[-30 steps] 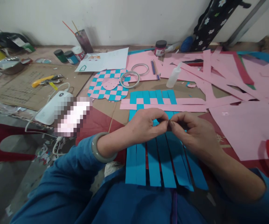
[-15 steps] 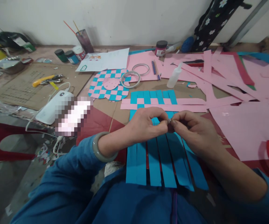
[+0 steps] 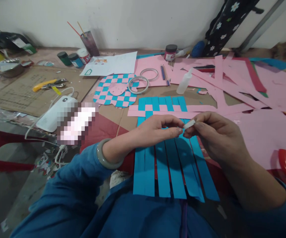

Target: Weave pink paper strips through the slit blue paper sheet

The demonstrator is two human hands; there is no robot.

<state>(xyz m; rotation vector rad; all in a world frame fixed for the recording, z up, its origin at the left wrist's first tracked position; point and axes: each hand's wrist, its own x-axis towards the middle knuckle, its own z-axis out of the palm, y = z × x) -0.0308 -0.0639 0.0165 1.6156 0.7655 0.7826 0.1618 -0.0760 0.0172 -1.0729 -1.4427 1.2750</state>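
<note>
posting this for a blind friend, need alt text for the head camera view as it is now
A person's right hand pinches a small white piece, the left hand close beside it, above blue paper strips partly woven with pink strips. Beyond lie a checkered paper piece, tape rolls and a squeeze bottle.

A person's right hand (image 3: 214, 138) pinches with thumb and curled fingers, while the left hand (image 3: 155, 132) — thumb below its extended forefinger — brings its tips right beside that grip. The left forearm (image 3: 121, 147) and right forearm (image 3: 257, 183) slant inward, flanking the pinch.
</note>
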